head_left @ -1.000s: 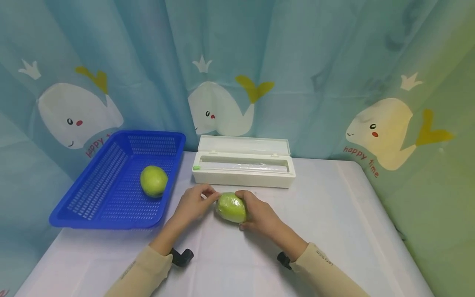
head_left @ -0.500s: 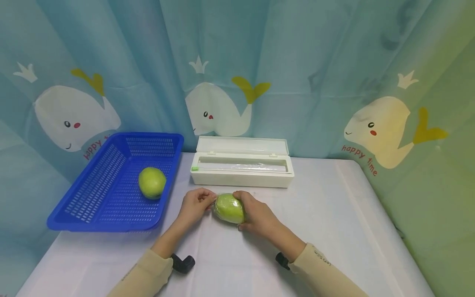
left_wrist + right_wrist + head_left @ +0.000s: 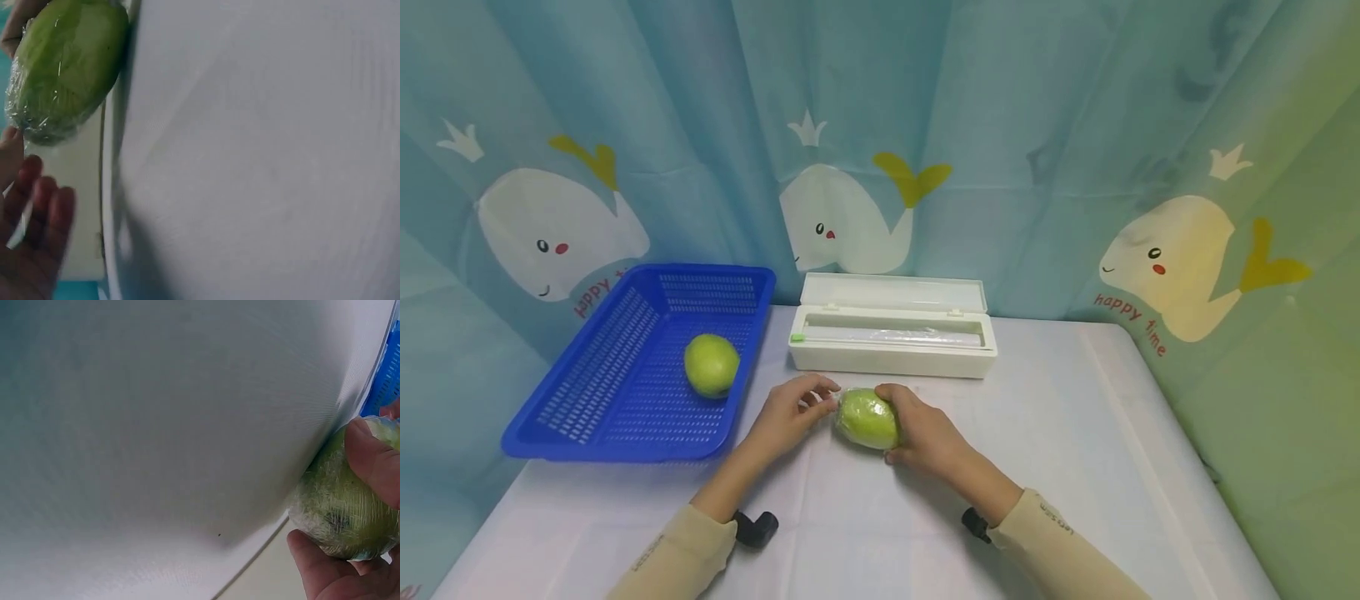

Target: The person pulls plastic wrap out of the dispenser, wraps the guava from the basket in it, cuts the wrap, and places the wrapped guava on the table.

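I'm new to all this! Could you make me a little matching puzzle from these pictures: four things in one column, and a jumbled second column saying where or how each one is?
Things
1. Film-wrapped fruit
2. Other green fruit
3. Basket
4. White box

Places, colours, states
A. Blue, full of small holes
B. Lid open, a roll inside
C. Gripped by the right hand
D. Lying in the basket

Pairs: 1-C, 2-D, 3-A, 4-B
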Demonstrator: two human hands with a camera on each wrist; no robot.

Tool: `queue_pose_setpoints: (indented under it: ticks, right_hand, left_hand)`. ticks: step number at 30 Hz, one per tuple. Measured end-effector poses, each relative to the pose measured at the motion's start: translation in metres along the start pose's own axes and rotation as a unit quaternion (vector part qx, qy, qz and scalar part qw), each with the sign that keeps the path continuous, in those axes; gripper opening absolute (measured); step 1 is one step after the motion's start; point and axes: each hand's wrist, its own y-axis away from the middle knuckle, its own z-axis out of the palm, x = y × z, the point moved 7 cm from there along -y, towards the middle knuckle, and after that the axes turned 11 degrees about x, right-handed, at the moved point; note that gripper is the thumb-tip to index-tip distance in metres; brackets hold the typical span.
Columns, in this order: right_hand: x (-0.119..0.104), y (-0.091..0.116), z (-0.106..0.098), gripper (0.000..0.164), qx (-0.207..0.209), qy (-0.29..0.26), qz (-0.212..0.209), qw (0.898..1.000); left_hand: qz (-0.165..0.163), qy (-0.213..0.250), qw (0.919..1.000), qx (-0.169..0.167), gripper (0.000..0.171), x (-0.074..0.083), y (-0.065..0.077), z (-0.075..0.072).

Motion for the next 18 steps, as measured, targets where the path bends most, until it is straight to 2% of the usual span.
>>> queue_pose_setpoints:
  ticks: [4, 7, 10, 12, 15, 18]
  right_hand:
    - [0.001, -0.001, 0.001, 0.098, -0.001, 0.002, -0.001, 1.0]
    - [0.0, -0.001, 0.0, 0.097, 0.003, 0.0, -0.003, 1.0]
    - [-0.001, 0.0, -0.001, 0.096, 0.006, -0.005, -0.002, 1.0]
    - [-0.001, 0.0, -0.001, 0.096, 0.005, -0.01, -0.001, 1.0]
    - [0.0, 0.0, 0.0, 0.096, 0.003, -0.008, 0.0, 1.0]
    - [0.001, 0.0, 0.0, 0.097, 0.003, -0.007, 0.005, 1.0]
  left_hand:
    - [-0.023, 0.048, 0.9983, 0.022, 0.01, -0.005, 0.001, 0.002]
    - [-0.06, 0.089, 0.9936, 0.036, 0.007, -0.011, 0.003, 0.006]
    - [-0.07, 0.122, 0.989, 0.046, 0.006, -0.014, 0.006, 0.009]
    - [-0.049, 0.126, 0.9894, 0.055, 0.004, -0.013, 0.007, 0.01]
    - [-0.007, 0.105, 0.9924, 0.063, 0.005, -0.007, 0.008, 0.008]
    - [-0.003, 0.084, 0.9949, 0.056, 0.003, -0.004, 0.005, 0.007]
